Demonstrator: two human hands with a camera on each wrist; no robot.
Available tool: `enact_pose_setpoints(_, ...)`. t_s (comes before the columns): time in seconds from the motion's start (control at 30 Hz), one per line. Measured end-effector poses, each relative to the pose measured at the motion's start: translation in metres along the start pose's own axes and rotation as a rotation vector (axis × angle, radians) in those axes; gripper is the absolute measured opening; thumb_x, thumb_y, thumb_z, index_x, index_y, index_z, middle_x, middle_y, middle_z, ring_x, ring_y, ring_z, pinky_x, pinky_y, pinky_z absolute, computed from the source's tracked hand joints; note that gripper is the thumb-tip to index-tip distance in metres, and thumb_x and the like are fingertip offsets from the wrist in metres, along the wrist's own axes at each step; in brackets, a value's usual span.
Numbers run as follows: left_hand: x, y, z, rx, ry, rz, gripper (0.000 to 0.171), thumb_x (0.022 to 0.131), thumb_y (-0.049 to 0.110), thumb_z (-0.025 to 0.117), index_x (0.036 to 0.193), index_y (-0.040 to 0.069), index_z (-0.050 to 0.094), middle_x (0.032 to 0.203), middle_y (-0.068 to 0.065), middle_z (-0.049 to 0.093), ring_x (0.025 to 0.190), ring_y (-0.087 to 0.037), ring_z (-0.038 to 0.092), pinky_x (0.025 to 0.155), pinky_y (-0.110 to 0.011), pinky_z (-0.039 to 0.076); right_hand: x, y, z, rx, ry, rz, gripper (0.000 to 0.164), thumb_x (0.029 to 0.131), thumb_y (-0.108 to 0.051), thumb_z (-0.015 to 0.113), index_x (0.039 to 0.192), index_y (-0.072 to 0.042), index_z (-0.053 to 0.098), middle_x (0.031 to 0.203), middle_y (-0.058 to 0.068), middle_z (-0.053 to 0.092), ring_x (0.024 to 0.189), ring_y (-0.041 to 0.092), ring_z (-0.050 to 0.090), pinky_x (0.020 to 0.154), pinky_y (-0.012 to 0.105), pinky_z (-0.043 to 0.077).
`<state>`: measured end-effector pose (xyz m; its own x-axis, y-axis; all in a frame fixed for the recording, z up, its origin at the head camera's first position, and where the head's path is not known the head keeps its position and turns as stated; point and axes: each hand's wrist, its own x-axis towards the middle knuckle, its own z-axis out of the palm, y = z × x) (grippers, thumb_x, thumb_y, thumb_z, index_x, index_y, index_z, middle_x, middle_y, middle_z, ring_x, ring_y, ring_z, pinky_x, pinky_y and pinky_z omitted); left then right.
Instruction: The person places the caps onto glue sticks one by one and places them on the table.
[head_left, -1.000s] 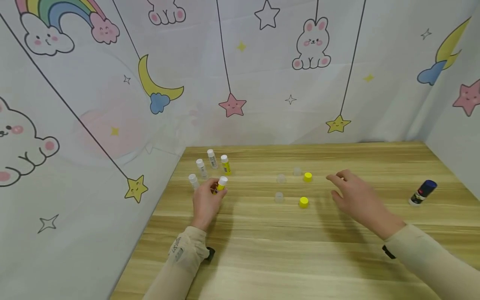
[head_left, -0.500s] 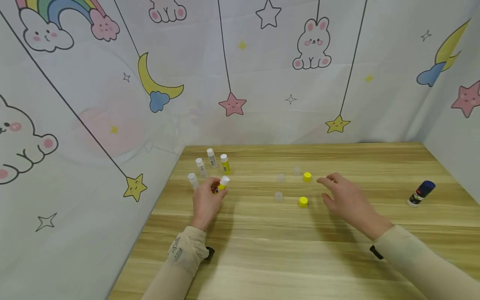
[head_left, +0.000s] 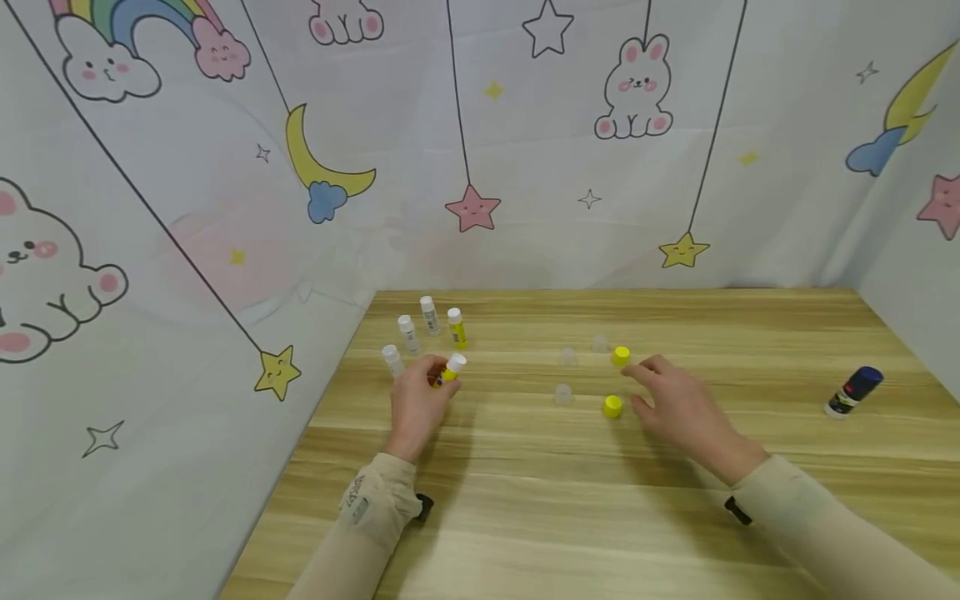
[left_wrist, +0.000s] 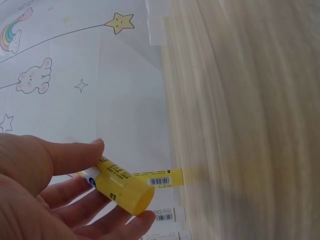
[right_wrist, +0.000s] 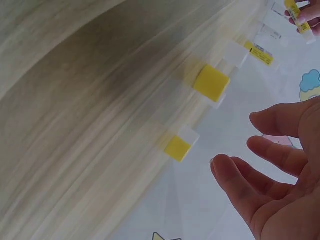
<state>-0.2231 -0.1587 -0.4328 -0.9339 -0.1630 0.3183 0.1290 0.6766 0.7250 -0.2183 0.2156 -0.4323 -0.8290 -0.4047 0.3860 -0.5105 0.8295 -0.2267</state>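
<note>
My left hand [head_left: 414, 414] holds a yellow glue stick [left_wrist: 125, 189] between thumb and fingers, clear of the table and tilted, its white end [head_left: 456, 362] up in the head view. To the right, my right hand [head_left: 678, 408] hovers beside two yellow caps, its fingers loosely bent with nothing between them. The nearer yellow cap [head_left: 612, 407] sits just left of its thumb; the farther yellow cap [head_left: 621, 356] is close to the index fingertip. Three translucent caps, among them one at the front [head_left: 563, 395], stand left of the yellow ones.
Behind my left hand stand a second yellow glue stick [head_left: 457, 330] and three white glue sticks, one of them at the back [head_left: 429, 317]. A dark blue-capped glue stick [head_left: 855, 390] stands at the right of the wooden table [head_left: 525, 517]. Printed cloth [head_left: 540, 242] encloses the back and sides.
My right hand has moved left toward the yellow caps. The left hand stays in place with the yellow glue stick, which has tilted a little more to the right.
</note>
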Motion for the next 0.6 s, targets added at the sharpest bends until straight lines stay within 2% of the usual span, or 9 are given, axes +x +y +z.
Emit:
enact_pose_setpoints(0.33,0.0,0.002,0.0,-0.011,0.002,0.014,0.032,0.082,0.011,0.085,0.111,0.005,0.073,0.102,-0.01,0.072,0.095,-0.028,0.067,0.082,-0.045,0.053,0.003,-0.007,0.011,0.032,-0.019,-0.015,0.039,0.083,-0.007,0.078,0.121,-0.004,0.069,0.108,0.012,0.064,0.084,0.026,0.065,0.067,0.042,0.054)
enact_pose_setpoints(0.6,0.0,0.003,0.0,-0.01,-0.001,0.006,0.028,0.083,0.012,0.085,0.108,0.008,0.074,0.1,-0.007,0.073,0.092,-0.024,0.067,0.081,-0.043,0.054,0.005,-0.009,0.019,0.028,-0.046,-0.009,0.036,0.084,-0.008,0.077,0.12,-0.005,0.07,0.106,0.01,0.063,0.076,0.018,0.06,0.06,0.035,0.051)
